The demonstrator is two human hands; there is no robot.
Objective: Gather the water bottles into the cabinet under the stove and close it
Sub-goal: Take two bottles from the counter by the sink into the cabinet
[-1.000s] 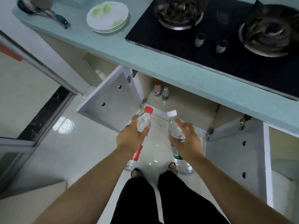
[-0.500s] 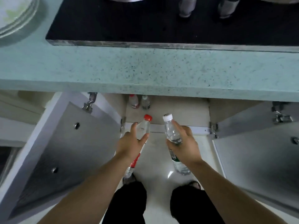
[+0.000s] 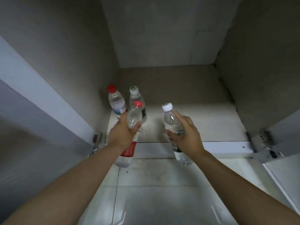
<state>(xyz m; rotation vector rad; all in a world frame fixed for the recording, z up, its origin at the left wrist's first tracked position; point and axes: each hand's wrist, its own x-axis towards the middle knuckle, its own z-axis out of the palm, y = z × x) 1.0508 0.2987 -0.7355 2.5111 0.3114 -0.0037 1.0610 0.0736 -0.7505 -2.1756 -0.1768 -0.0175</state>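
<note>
My left hand (image 3: pixel 122 133) grips a clear water bottle with a red cap and red label (image 3: pixel 129 148), held upright over the cabinet's front edge. My right hand (image 3: pixel 186 135) grips a clear bottle with a white cap and green label (image 3: pixel 172 118), also upright, a little to the right. Inside the open cabinet (image 3: pixel 186 95), at the left near the side wall, two bottles stand on the floor: one red-capped with a blue label (image 3: pixel 116 101) and one with a green-white cap (image 3: pixel 135 96), just behind my left hand's bottle.
The left cabinet door (image 3: pixel 40 98) and right cabinet door (image 3: pixel 282 127) stand open, with metal hinges at the front corners. The cabinet's right and back floor is bare. White floor tiles (image 3: pixel 162 184) lie below my arms.
The view has dropped below the countertop and moved close to the cabinet opening. Both hands have carried their bottles forward to the cabinet's front edge.
</note>
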